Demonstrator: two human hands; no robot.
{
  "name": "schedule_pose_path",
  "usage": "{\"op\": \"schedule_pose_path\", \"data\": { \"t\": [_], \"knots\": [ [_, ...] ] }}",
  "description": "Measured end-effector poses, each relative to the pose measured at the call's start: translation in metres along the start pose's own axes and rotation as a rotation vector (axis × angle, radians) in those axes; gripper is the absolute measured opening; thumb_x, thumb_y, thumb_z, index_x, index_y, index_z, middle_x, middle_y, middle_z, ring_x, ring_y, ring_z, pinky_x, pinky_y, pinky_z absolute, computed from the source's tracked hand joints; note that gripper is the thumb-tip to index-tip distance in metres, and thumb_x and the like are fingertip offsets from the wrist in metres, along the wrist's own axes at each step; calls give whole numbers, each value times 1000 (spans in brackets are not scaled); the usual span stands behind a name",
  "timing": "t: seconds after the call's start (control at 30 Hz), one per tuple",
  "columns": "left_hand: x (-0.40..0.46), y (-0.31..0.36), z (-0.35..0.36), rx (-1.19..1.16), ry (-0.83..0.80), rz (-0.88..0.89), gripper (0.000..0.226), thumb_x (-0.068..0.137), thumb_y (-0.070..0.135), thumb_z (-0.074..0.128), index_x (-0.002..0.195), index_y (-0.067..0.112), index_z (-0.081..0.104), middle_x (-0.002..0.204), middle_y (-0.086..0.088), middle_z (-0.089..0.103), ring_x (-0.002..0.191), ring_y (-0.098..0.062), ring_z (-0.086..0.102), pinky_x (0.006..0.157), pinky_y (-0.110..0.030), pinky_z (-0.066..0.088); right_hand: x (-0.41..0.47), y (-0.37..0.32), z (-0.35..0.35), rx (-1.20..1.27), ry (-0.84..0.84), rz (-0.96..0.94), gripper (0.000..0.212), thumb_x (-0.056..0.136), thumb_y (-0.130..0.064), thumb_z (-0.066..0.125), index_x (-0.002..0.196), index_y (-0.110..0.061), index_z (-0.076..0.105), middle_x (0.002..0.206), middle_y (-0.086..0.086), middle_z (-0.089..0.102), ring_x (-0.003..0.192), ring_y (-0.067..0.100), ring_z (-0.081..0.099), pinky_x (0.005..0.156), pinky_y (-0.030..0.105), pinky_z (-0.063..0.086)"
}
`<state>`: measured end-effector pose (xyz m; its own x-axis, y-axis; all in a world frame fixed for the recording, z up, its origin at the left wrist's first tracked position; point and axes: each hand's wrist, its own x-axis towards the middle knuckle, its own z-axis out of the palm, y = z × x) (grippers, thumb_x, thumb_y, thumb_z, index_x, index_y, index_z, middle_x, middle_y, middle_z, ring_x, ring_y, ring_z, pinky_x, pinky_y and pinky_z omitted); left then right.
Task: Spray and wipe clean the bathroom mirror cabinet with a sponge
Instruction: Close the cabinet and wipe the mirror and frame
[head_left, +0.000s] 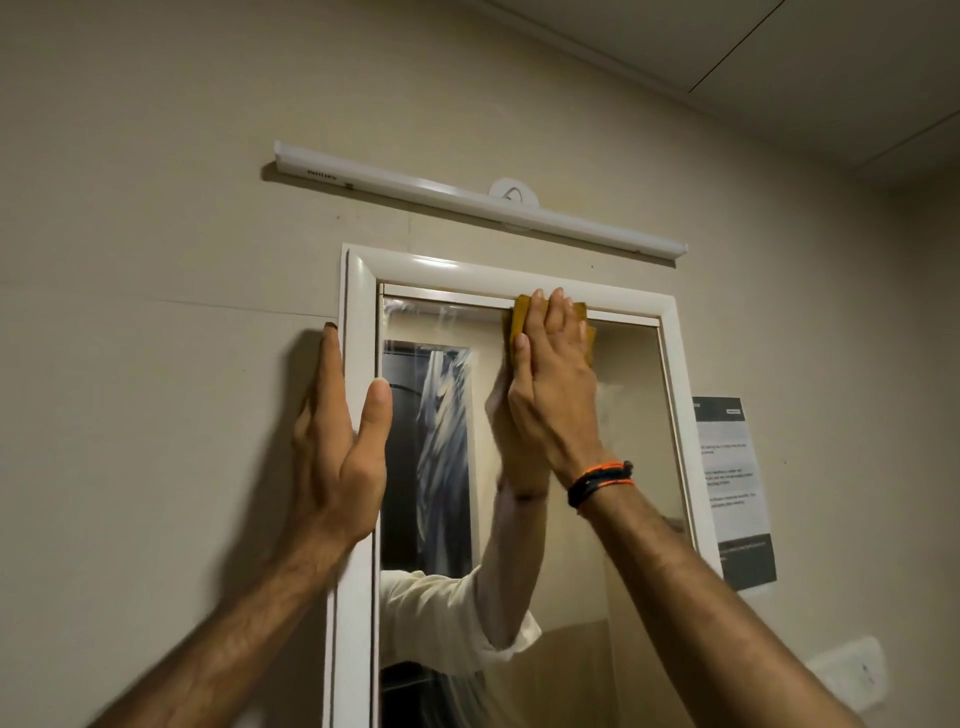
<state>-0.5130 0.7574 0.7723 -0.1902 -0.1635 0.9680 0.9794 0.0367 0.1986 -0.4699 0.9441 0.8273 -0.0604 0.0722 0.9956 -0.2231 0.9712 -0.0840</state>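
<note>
The white-framed mirror cabinet (358, 322) hangs on the beige wall, seen from below. My right hand (550, 379) presses a yellow sponge (519, 322) flat against the glass at the mirror's top edge, fingers straight and pointing up. My left hand (337, 441) rests against the cabinet's left frame, fingers straight along its outer side and thumb on its front face. White foamy streaks (441, 415) cover the upper left of the glass. My arm and white sleeve are reflected in the mirror.
A white tube light (467, 200) is mounted on the wall just above the cabinet. A printed notice (732, 493) is stuck to the wall right of the frame. A wall switch plate (852, 670) sits at the lower right.
</note>
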Motion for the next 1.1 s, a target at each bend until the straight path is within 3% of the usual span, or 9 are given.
{"op": "schedule_pose_path", "data": {
  "t": [0.2,0.37,0.5,0.63,0.7,0.93,1.1],
  "knots": [
    [1,1,-1,-47,-17,26,74,93,52,35,155,13,22,160,7,23,145,6,19,117,-14,17,-7,-76,27,33,-16,-83,58,106,-26,30,157,-12,6,164,10,-4,152,19,-9,123,38,-7],
    [2,0,-3,-141,-42,32,77,94,57,35,155,13,21,161,4,26,147,-5,23,121,-41,25,-9,-105,37,-92,-104,-210,63,107,-32,32,156,-10,-1,164,12,-10,151,23,-14,122,37,-10],
    [2,0,-3,-145,-50,46,81,94,64,33,156,15,19,161,5,24,148,-5,21,121,-43,25,-7,-99,29,2,-108,-229,57,107,-26,33,156,-11,10,164,9,0,152,17,-7,123,35,-4],
    [2,-1,-2,-106,-49,47,77,94,59,32,156,15,19,161,8,22,147,2,18,122,-29,21,-7,-78,25,58,-38,-250,53,104,-24,35,154,-10,23,163,9,13,152,17,4,125,37,3],
    [2,0,-2,-100,-42,34,78,92,59,32,156,15,20,161,8,22,146,2,19,122,-29,20,-6,-55,21,60,-27,-211,55,103,-28,31,155,-13,22,164,5,12,152,14,3,125,37,3],
    [1,2,-3,-72,-24,10,80,90,60,33,155,17,22,160,8,26,146,-4,25,120,-37,25,2,61,-23,-9,20,67,58,101,-35,24,156,-17,17,164,0,9,150,7,2,125,36,3],
    [0,3,-1,-79,-27,16,80,89,59,32,155,15,22,160,7,25,146,0,22,121,-27,20,5,91,-38,-35,62,235,62,98,-36,20,156,-14,16,164,3,11,152,14,6,124,37,0]
  ]
}}
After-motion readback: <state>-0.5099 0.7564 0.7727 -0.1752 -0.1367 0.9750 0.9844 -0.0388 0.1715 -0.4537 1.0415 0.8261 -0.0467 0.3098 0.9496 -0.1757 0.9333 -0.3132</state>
